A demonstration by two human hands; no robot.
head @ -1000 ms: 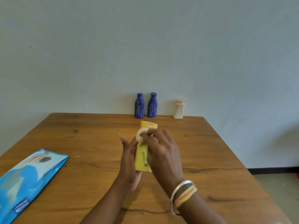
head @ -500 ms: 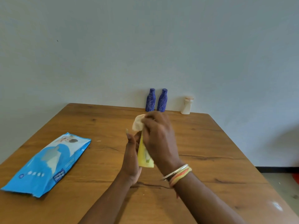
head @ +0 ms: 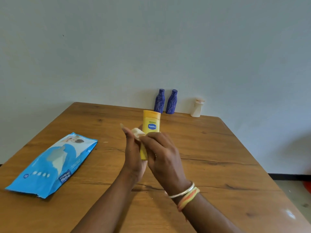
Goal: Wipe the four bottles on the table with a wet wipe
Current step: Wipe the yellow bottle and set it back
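Note:
A yellow lotion bottle (head: 151, 126) with a blue label is held upright above the table's middle. My left hand (head: 133, 155) grips its lower part from the left. My right hand (head: 164, 156) presses a crumpled white wet wipe (head: 137, 133) against the bottle's lower body; most of the wipe is hidden under my fingers. Two dark blue bottles (head: 159, 101) (head: 172, 102) stand side by side at the table's far edge by the wall. A small white bottle (head: 197, 107) stands to their right.
A blue pack of wet wipes (head: 55, 163) lies flat on the left of the wooden table (head: 218, 157). The wall runs directly behind the table's far edge. Floor shows past the table's right edge.
My right hand has slid the wipe down from the bottle's cap to its lower body, so the cap and label now show. The view has shifted, with the pack further into frame.

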